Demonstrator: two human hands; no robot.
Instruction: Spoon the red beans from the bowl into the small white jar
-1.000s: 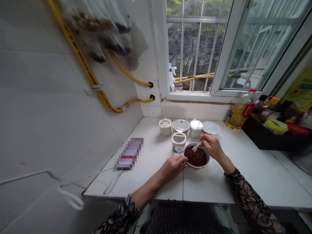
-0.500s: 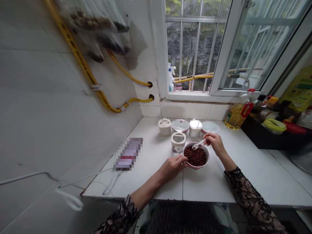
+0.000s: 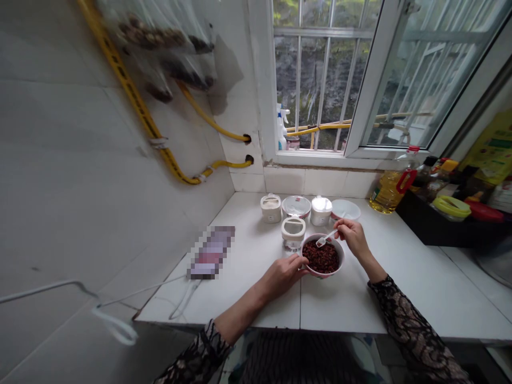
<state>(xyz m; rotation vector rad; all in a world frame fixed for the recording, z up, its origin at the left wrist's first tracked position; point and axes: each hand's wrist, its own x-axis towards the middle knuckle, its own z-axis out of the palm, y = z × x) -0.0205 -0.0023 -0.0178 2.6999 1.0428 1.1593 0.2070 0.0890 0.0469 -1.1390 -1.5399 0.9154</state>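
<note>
Well inside the counter edge [image 3: 340, 329], left grip [image 3: 286, 271] holds bowl [image 3: 339, 252], right grip [image 3: 351, 237] pinches spoon [image 3: 328, 235]

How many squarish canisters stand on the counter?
3: one canister back left, another canister back right, a third canister in front, near the filled bowl. I see no others.

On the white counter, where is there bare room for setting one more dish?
Bare counter lies between the blurred device and the left hand, and between the right hand and the black box. It is crowded behind the bowl, where containers stand close together.
</note>
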